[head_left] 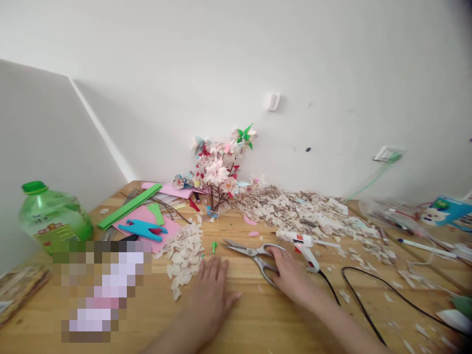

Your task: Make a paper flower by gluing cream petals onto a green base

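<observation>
My left hand (211, 297) lies flat on the wooden table, fingers stretched forward and thumb out to the side. Just past its fingertips is a heap of pale, petal-shaped pieces (185, 253), with a small green piece (214, 247) beside them. My right hand (291, 275) grips the grey handles of a pair of scissors (254, 252). The blades rest close to the table and point left, slightly parted. A white hot glue gun (300, 242) lies right behind my right hand, its black cord trailing toward the front.
Handmade flowers (217, 172) on brown stems stand near the wall. Left are a green-capped bottle (51, 216), blue paper (143, 229) and a green strip (129, 206). Scraps (295, 211) cover the back right. A blue-capped pen (427, 248) and wall socket (389, 154) are right.
</observation>
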Tool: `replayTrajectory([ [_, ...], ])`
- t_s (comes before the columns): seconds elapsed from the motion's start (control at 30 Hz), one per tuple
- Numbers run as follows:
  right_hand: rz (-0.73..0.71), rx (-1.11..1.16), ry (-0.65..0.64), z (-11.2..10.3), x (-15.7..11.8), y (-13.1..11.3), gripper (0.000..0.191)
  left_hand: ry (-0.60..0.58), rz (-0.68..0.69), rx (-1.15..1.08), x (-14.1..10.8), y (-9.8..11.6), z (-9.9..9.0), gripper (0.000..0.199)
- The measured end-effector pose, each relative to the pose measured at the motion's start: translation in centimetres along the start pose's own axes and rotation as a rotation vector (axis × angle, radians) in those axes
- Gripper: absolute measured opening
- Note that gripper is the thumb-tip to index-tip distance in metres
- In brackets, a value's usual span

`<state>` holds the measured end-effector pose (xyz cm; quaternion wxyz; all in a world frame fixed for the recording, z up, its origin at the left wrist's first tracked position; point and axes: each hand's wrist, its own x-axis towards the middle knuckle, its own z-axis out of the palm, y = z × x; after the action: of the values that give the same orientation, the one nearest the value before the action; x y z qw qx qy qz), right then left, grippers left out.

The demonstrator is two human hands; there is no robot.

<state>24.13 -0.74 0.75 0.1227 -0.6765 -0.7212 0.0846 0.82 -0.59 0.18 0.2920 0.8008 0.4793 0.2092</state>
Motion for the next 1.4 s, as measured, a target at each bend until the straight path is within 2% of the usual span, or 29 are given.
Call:
replayTrajectory([
  [0.07, 0.028, -0.011, -0.002, 0.1, 0.5, -0.2, 0.053, 0.068, -0.027, 0.049, 0.5, 0.1, -0.1, 0.063],
  [0.13, 0.044, -0.022, -0.002, 0.0, 0.8, -0.2, 0.045, 0.077, -0.036, 0.071, 0.8, 0.6, 0.0, 0.063],
  [0.3, 0.121, -0.033, 0.010, -0.2, 0.6, -0.2, 0.027, -0.093, -0.008, -0.008, 1.5, 2.7, 1.0, 0.066],
  [0.4, 0.216, -0.029, 0.028, -0.7, 0.0, 0.2, 0.018, -0.128, 0.005, -0.056, 1.9, 3.3, 1.8, 0.072],
  [0.47, 0.278, -0.016, 0.047, -1.2, -0.4, 0.5, 0.016, -0.138, 0.086, -0.117, 1.9, 3.5, 2.8, 0.072],
  [0.5, 0.305, -0.010, 0.053, -1.6, -0.6, 0.7, 0.016, -0.152, 0.170, -0.167, 1.8, 3.7, 3.5, 0.068],
  [0.57, 0.332, 0.002, 0.053, -2.3, -0.8, 1.0, 0.018, -0.204, 0.386, -0.289, 1.3, 4.3, 4.9, 0.046],
  [0.6, 0.338, 0.009, 0.053, -2.7, -0.9, 1.0, 0.018, -0.205, 0.409, -0.303, 1.1, 4.7, 5.6, 0.033],
  [0.67, 0.348, 0.027, 0.055, -3.3, -1.0, 1.1, 0.019, -0.194, 0.428, -0.314, 1.2, 5.4, 6.4, 0.027],
  [0.77, 0.350, 0.060, 0.061, -4.0, -1.3, 1.0, 0.020, -0.141, 0.395, -0.282, 3.1, 5.6, 6.2, 0.033],
  [0.8, 0.345, 0.069, 0.060, -4.1, -1.4, 0.9, 0.020, -0.107, 0.341, -0.241, 4.0, 5.3, 5.9, 0.044],
  [0.83, 0.339, 0.076, 0.061, -4.3, -1.4, 0.9, 0.021, -0.023, 0.178, -0.113, 5.0, 5.0, 5.5, 0.049],
  [0.9, 0.333, 0.078, 0.069, -4.5, -1.3, 0.8, 0.022, 0.008, 0.092, -0.059, 6.4, 4.5, 5.0, 0.058],
  [0.97, 0.349, 0.072, 0.071, -4.7, -1.1, 0.9, 0.023, -0.050, 0.128, -0.050, 6.6, 4.4, 5.0, 0.062],
  [1.0, 0.359, 0.069, 0.069, -4.8, -1.0, 0.9, 0.023, -0.102, 0.179, -0.057, 6.3, 4.6, 5.2, 0.057],
  [1.03, 0.369, 0.065, 0.069, -5.0, -0.8, 0.9, 0.024, -0.196, 0.273, -0.077, 5.8, 5.0, 5.5, 0.048],
  [1.1, 0.374, 0.061, 0.073, -5.2, -0.6, 1.1, 0.023, -0.591, 0.635, -0.144, 5.0, 5.8, 6.0, 0.037],
  [1.13, 0.370, 0.063, 0.081, -5.2, -0.6, 1.2, 0.023, -0.650, 0.703, -0.168, 4.8, 6.2, 6.2, 0.035],
  [1.17, 0.366, 0.070, 0.086, -5.1, -0.6, 1.3, 0.022, -0.635, 0.714, -0.170, 4.8, 6.4, 6.2, 0.034],
  [1.27, 0.349, 0.134, 0.078, -4.3, -0.9, 1.5, 0.021, -0.274, 0.518, -0.047, 6.5, 6.1, 5.6, 0.034],
  [1.33, 0.332, 0.199, 0.076, -3.4, -1.1, 1.6, 0.020, -0.171, 0.433, -0.001, 8.3, 5.4, 5.1, 0.045],
  [1.4, 0.316, 0.248, 0.103, -2.6, -1.2, 1.7, 0.019, -0.120, 0.375, 0.039, 9.9, 4.8, 5.0, 0.054],
])
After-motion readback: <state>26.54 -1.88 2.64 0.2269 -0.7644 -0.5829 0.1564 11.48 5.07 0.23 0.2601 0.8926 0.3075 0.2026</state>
